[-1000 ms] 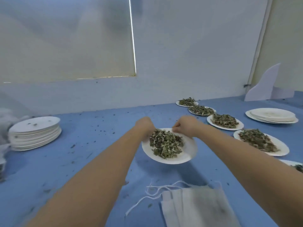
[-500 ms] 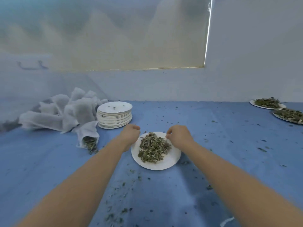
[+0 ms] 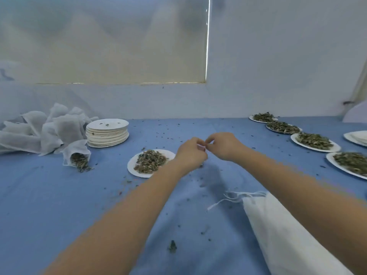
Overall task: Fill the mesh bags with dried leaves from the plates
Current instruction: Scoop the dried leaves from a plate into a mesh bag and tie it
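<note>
A white paper plate (image 3: 132,165) heaped with dried leaves rests on the blue cloth, just left of my hands. My left hand (image 3: 190,153) and my right hand (image 3: 223,145) hover above the cloth with the fingers curled, and their fingertips meet; I see nothing held between them. A flat stack of empty white mesh bags (image 3: 278,231) with loose drawstrings lies at the lower right, partly under my right forearm. One filled mesh bag (image 3: 77,153) lies on its side at the left, and leaves spill from its mouth.
A heap of white mesh bags (image 3: 39,130) and a stack of empty plates (image 3: 107,132) sit at the back left. Several plates of leaves (image 3: 313,140) line the right side, with more empty plates (image 3: 357,136) at the far right. Leaf crumbs dot the cloth.
Both hands have let go of the plate of leaves, which now rests on the cloth, and have come together to its right. The view has swung back to the right.
</note>
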{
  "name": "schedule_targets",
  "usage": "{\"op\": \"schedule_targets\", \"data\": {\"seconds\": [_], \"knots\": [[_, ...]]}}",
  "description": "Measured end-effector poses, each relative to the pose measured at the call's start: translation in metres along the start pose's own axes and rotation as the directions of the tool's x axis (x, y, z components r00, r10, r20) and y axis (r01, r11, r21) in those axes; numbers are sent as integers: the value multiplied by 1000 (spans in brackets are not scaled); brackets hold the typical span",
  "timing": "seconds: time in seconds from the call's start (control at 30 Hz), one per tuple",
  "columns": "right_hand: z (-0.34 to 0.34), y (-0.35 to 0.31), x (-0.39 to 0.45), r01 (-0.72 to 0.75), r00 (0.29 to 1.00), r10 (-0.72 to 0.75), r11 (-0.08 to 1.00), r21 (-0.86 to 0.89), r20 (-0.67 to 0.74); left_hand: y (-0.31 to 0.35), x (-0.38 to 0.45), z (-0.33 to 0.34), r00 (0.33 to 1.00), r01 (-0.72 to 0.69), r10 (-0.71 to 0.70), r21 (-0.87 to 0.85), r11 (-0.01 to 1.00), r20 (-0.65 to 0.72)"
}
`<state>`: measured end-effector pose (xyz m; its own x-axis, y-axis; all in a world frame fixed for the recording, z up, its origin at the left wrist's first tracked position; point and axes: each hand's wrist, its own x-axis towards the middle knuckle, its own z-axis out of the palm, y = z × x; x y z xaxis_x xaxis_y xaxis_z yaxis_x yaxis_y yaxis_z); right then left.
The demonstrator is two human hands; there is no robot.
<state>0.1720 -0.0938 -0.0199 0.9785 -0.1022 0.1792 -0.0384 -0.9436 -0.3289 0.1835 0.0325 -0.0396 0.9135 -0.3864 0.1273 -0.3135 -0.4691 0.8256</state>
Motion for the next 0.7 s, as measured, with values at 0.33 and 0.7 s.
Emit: {"op": "schedule_targets", "data": {"seconds": [0.33, 0.7], "knots": [[-37, 82, -121, -46, 956, 142, 935, -351, 255, 54, -63, 141, 955, -96, 10, 274, 957, 298], [-38, 101, -117, -18, 996, 33, 982, -187, 81, 42, -62, 136, 986, -126, 141, 167, 978, -84]]}}
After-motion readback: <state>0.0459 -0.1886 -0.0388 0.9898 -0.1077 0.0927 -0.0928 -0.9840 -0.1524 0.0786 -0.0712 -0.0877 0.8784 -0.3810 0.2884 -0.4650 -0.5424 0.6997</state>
